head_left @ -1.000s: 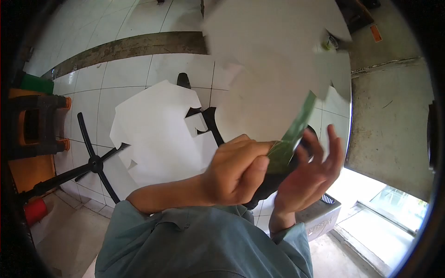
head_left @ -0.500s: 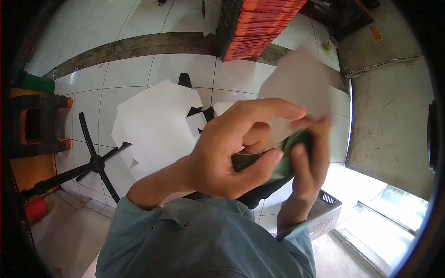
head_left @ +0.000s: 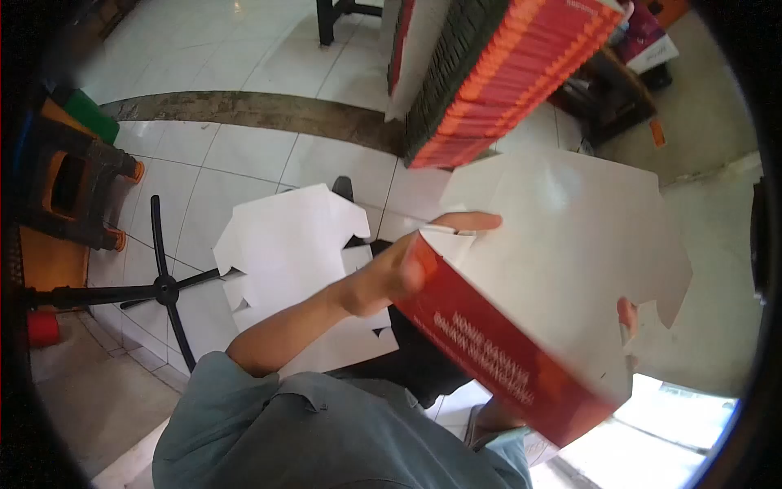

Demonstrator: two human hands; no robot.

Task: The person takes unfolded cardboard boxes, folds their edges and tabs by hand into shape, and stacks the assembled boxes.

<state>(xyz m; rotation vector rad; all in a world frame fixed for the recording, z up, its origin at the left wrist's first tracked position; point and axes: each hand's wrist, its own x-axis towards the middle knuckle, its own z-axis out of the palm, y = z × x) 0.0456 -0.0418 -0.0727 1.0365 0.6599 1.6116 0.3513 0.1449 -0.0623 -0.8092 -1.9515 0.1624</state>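
Note:
Between my two hands is a part-folded cardboard box (head_left: 489,346), its outer wall red with white printing and its inside white. A wide white flap (head_left: 570,216) of it stands out on the far side. My left hand (head_left: 387,281) grips the box's left corner, the thumb on the red wall and a finger along the inner edge. At the opposite end, my right hand (head_left: 627,330) closes round the right edge; most of it is hidden behind the cardboard. A flat white die-cut cardboard sheet (head_left: 289,236) lies over my lap, below my left forearm.
A tall stack of red-and-black folded cardboard (head_left: 505,81) rises ahead. To the left are a black stool (head_left: 69,183) with orange feet and a black stand base (head_left: 166,289). A grey wall panel (head_left: 717,220) is on the right. White tiles (head_left: 244,155) cover the floor.
The cardboard in my hands has turned, so its red printed wall and broad white inside now show instead of a green side. My hands have moved apart to opposite ends. The view has shifted.

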